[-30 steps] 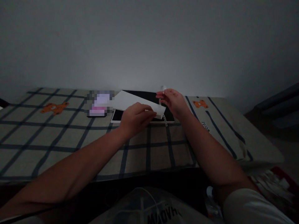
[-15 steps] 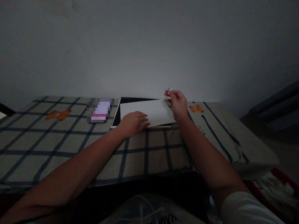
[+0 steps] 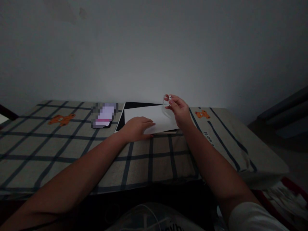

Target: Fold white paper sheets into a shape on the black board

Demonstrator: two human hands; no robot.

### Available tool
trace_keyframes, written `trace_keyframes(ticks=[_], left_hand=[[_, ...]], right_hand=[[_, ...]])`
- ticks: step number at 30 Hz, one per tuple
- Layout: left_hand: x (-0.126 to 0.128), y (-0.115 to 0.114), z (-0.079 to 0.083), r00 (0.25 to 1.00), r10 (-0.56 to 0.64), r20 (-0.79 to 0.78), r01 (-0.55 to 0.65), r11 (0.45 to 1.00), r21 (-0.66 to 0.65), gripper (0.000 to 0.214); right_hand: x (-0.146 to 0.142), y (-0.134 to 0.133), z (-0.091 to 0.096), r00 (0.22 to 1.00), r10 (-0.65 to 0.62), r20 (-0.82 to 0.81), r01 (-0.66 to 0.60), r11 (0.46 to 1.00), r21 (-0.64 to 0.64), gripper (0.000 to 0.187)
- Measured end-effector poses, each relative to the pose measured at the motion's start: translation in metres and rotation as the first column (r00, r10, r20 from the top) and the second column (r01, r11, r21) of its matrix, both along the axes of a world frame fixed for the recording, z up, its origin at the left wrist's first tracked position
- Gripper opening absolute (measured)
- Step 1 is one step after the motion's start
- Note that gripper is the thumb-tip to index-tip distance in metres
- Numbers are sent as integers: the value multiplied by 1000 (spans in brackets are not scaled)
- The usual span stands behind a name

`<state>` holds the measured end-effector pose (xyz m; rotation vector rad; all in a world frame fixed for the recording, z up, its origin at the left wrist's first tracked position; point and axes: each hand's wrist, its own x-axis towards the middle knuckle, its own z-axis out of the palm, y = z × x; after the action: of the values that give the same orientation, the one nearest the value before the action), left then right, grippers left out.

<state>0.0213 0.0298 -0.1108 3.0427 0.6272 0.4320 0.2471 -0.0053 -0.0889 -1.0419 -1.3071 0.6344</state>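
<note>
A white sheet of paper [image 3: 149, 112] lies over a flat black board with a pale border [image 3: 121, 124], whose top and left side show. My left hand [image 3: 137, 129] rests on the lower left of the sheet, fingers stretched out. At the sheet's upper right corner, my right hand [image 3: 181, 111] pinches a thin white curled strip with holes [image 3: 169, 98]. The strip loops above the fingertips, and part of it is hidden behind the fingers. What the strip is made of, I cannot tell.
Left of the board lies a phone [image 3: 104, 115] with a lit, blurred screen. A checked tablecloth [image 3: 72, 144] with bear prints covers the table. A pale wall [image 3: 154, 51] rises directly behind. Red and white items [image 3: 286, 199] sit low at the right.
My right hand has shifted slightly left and turned, and the curled strip shows more clearly. The left hand stays on the sheet, its fingers a little differently spread.
</note>
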Motion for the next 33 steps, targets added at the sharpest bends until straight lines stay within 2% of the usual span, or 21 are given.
trace_keyframes(ticks=[3, 9, 12, 14, 17, 19, 22, 24, 30, 33], left_hand=[[-1, 2, 2, 999, -40, 12, 39, 999, 4, 31], [-8, 8, 8, 999, 36, -21, -36, 999, 28, 27], [-11, 9, 10, 995, 84, -52, -82, 996, 32, 26], [-11, 7, 9, 988, 154, 0, -154, 988, 11, 31], [-6, 6, 5, 933, 286, 218, -253, 953, -169, 45], [-2, 6, 1, 867, 355, 351, -222, 904, -366, 53], [2, 6, -4, 820, 408, 401, -130, 816, -563, 58], [4, 5, -5, 826, 401, 397, -93, 791, -605, 56], [3, 3, -6, 806, 421, 415, -129, 810, -572, 40], [3, 5, -5, 772, 485, 411, -137, 758, -638, 42]], right_hand=[[0, 0, 0, 1000, 10, -27, -10, 1000, 10, 34], [-3, -10, 12, 1000, 2, -6, -2, 1000, -24, 29], [-6, -15, 16, 997, 63, -40, -64, 998, -27, 29], [-7, -17, 16, 989, 134, -64, -137, 990, -36, 29], [-9, -18, 14, 956, 279, -89, -286, 955, -76, 29], [-11, -18, 12, 920, 376, -108, -386, 917, -101, 30], [-13, -17, 9, 866, 485, -126, -497, 861, -105, 29], [-15, -17, 6, 838, 531, -125, -543, 833, -107, 27], [-21, -20, 2, 803, 586, -113, -596, 786, -165, 24], [-19, -18, 1, 810, 576, -112, -587, 791, -172, 24]])
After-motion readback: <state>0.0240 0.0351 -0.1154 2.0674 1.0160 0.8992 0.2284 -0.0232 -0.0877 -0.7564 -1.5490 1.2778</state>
